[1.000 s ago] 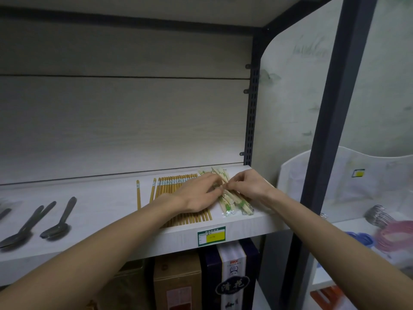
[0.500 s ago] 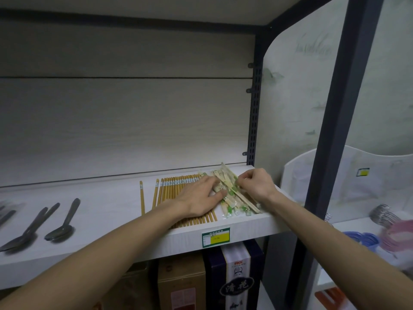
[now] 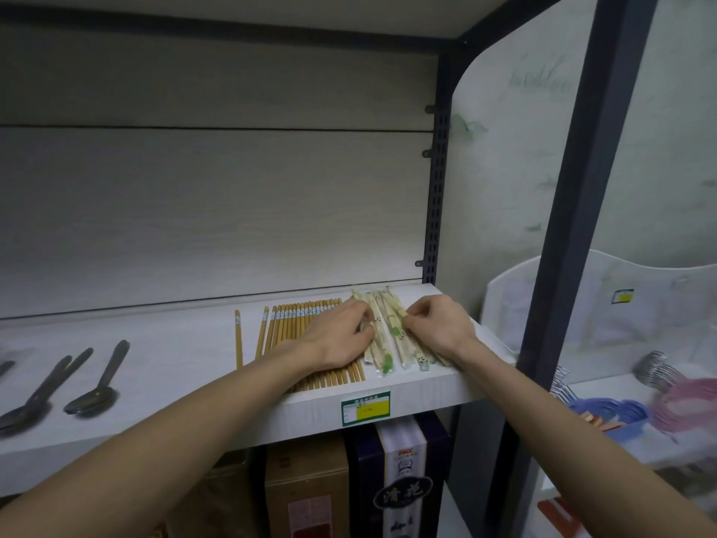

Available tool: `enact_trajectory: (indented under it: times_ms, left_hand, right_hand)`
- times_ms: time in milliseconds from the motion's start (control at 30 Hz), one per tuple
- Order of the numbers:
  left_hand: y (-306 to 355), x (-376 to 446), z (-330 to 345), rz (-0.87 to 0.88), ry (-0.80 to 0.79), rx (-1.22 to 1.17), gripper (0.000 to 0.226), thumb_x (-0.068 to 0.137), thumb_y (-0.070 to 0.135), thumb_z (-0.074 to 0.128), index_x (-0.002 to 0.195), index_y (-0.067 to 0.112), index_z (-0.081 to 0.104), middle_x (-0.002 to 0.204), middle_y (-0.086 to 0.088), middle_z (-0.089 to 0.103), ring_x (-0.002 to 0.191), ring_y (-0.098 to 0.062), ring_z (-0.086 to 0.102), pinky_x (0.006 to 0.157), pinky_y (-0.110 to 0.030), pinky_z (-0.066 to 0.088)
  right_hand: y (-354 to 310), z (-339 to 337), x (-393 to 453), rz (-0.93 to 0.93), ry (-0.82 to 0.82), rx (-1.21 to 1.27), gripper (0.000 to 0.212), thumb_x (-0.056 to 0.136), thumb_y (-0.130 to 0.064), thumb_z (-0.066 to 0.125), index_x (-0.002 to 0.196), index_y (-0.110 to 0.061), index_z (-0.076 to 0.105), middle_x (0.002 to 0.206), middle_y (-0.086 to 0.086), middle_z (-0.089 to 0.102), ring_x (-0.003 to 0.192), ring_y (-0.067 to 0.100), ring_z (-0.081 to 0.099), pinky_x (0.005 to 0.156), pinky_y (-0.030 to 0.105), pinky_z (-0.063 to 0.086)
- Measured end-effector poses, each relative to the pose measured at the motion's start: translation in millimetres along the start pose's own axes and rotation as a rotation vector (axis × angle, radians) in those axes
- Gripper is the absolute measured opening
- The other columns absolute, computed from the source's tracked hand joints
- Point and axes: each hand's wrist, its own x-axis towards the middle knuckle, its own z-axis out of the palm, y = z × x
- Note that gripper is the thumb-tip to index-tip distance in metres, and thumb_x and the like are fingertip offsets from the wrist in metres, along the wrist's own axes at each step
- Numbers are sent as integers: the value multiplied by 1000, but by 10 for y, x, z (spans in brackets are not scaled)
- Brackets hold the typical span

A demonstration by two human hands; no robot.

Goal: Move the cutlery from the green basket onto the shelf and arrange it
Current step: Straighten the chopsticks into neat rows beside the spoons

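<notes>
Spoons (image 3: 93, 394) and bare chopsticks (image 3: 298, 324) already laid on shelf (image 3: 174, 343); left hand (image 3: 341, 333) and right hand (image 3: 438, 324) pinch wrapped chopsticks (image 3: 388, 335), aligning them; basket unseen.

Boxes (image 3: 349, 491) stand under the shelf; hangers (image 3: 605, 409) lie beyond the dark post (image 3: 574, 227).

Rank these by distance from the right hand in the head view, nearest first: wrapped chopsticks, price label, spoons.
1. Wrapped chopsticks, touching the right hand on its left.
2. Price label, on the shelf edge below.
3. Spoons, far left on the shelf.
</notes>
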Motion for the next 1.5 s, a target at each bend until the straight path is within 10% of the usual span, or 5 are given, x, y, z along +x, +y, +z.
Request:
enact_trajectory:
  times_ms: [233,767,1167,1500]
  left_hand:
    - [24,16,51,-52,-23,123,46,105,45,34,132,13,54,131,-5,58,115,-21,55,99,-37,46]
    - [59,-2,-32,52,-9,184,46,102,47,39,133,18,57,128,0,53,111,-18,54,88,-37,48]
    - [202,10,40,37,-211,222,62,105,54,17,162,28,14,169,0,12,155,-22,15,124,-43,18]
    - [269,41,25,58,-156,231,55,104,45,29,145,13,44,150,-8,46,139,-27,43,115,-43,36]
  right_hand:
    - [27,5,11,-17,48,-55,37,85,-41,65,119,-26,66,108,-8,70,105,19,64,86,32,51]
    - [-4,18,95,-187,-136,-169,34,100,-26,45,123,-26,69,131,-2,66,117,24,60,101,38,47]
    - [107,37,120,-248,-184,-266,42,103,-37,43,140,-24,57,144,5,52,128,28,51,109,42,41]
    - [133,4,141,-196,-146,-282,41,99,-27,44,137,-23,59,140,7,57,122,28,57,104,41,46]
